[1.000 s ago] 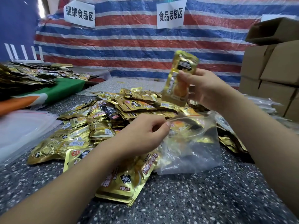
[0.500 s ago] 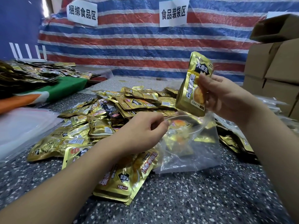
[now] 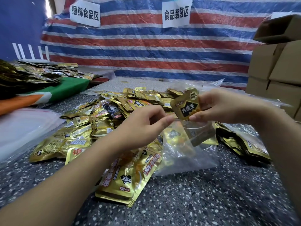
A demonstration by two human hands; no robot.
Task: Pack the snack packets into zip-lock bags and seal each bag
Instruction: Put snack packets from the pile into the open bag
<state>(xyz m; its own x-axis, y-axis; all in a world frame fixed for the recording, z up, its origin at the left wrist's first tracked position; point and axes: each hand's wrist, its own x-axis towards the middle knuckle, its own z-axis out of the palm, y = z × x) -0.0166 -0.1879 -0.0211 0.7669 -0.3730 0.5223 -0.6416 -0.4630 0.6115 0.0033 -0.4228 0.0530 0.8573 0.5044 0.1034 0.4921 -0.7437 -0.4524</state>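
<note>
While left hand [image 3: 146, 123] pinches bag [image 3: 187, 144] rim | right hand [image 3: 218, 106] grips packet [image 3: 186, 106]

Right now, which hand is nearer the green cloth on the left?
Left. The left hand pinches the zip-lock bag rim mid-table, right of the green cloth. The right hand, holding a gold packet, sits further right.

A makeshift food-packing workshop is showing here. Behind the speckled worktable [image 3: 211, 201], a striped tarp [image 3: 146, 51] is hanging as a wall, carrying paper signs [image 3: 176, 13] naming work zones. Cardboard boxes [image 3: 276, 67] are stacking up at the table's right, gold snack packets [image 3: 81, 139] heaping on it.
</note>
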